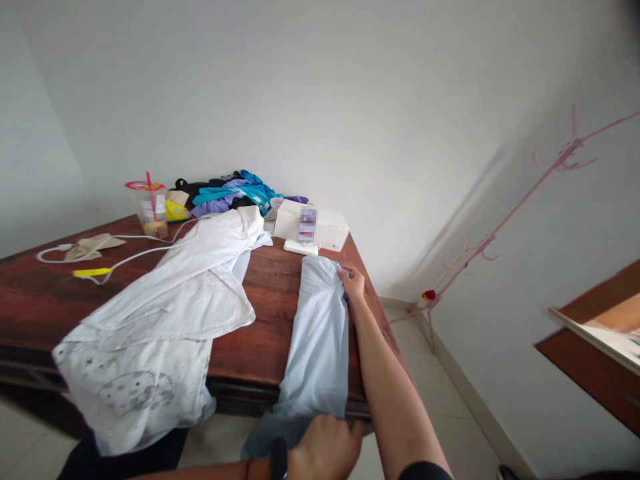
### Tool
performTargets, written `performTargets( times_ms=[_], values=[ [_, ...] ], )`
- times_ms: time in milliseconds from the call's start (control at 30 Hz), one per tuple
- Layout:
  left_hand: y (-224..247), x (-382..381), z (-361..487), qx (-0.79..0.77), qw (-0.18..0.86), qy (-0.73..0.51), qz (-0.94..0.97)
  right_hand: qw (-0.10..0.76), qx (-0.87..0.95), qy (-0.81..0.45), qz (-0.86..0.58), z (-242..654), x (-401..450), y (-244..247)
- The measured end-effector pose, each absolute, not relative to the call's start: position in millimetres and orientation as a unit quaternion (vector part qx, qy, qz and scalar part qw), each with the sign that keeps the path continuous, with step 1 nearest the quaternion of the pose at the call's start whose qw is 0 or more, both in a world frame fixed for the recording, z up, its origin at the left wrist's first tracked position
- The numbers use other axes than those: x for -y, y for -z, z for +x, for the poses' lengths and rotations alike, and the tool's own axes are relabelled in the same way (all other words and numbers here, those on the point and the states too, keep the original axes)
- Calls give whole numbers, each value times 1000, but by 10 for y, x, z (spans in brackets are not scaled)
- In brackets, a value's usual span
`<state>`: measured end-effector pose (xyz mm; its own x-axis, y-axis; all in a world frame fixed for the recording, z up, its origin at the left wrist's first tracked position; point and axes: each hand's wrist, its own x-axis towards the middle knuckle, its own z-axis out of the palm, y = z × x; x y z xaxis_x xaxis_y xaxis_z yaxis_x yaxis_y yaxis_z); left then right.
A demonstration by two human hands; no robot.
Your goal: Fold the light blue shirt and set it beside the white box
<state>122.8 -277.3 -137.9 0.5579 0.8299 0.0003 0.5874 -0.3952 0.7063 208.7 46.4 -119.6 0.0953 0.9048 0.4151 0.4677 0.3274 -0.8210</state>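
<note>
A pair of light blue trousers (320, 327), laid in a long narrow strip, runs from the middle of the table over its near edge. At the far end, my right hand (353, 283) pinches the right corner of the cloth between thumb and fingers. My left hand (325, 448) is at the near end, over the part that hangs down. Its fingers are curled, with the tips hidden, so what they grip does not show. Left of the trousers lies a white striped shirt (200, 273) on top of a white printed cloth (135, 387) that droops over the edge.
On the dark wooden table (255, 333) stand a white box (325, 227), a white power strip (300, 248) and a plastic cup with a straw (153, 213). Colourful clothes (240, 190) are heaped behind. A white cable (140, 250) crosses the left side. A pink coat rack (520, 200) leans rightward.
</note>
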Motion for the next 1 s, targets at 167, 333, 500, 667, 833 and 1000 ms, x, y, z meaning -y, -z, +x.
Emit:
performTargets(
  times_ms=[167,333,500,667,833,1000],
  values=[
    [1549,2820,1183,-492,255,-166,815,477,623,-184,-593,2111,-441,1161],
    [719,2646,640,-353,303,-162,870,433,614,-142,-644,2123,-366,1119],
    [406,1959,124,-365,267,-272,849,402,614,-127,-667,2122,-317,1115],
    [846,1729,-189,-359,311,-266,839,379,604,-117,-691,2141,-360,1162],
    [916,1789,-299,-359,329,-248,837,357,596,-124,-709,2191,-394,1173],
    [858,2087,-323,-411,362,-256,796,363,602,-146,-696,2190,-415,1161]
  ],
)
